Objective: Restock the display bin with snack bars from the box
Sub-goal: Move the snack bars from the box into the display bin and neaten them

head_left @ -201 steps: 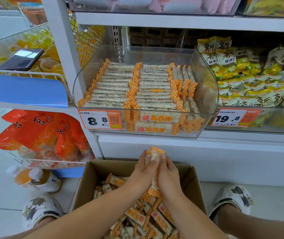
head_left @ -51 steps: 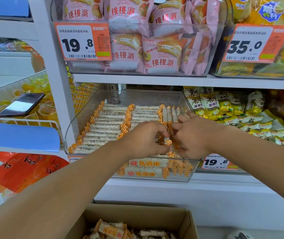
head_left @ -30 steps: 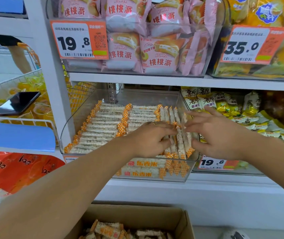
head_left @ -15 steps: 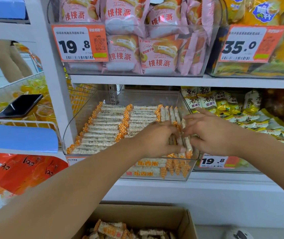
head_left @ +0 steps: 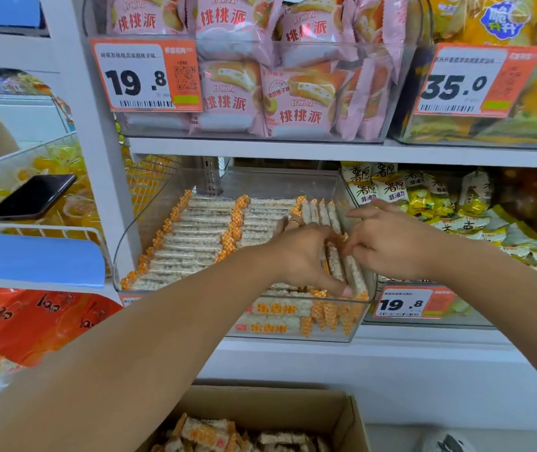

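**Snack bars, right end of display bin**

Head view: clear display bin (head_left: 130, 256) on middle shelf, filled with rows of snack bars (head_left: 195, 236). Left hand (head_left: 303, 256) and right hand (head_left: 391, 243), fingers curled, pinch upright bars at the right end. Cardboard box (head_left: 342, 415) below, holding loose bars

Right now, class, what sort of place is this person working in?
Most likely a small shop or convenience store: price tags hang on clear display bins, and white shelves are stocked with packaged snacks.
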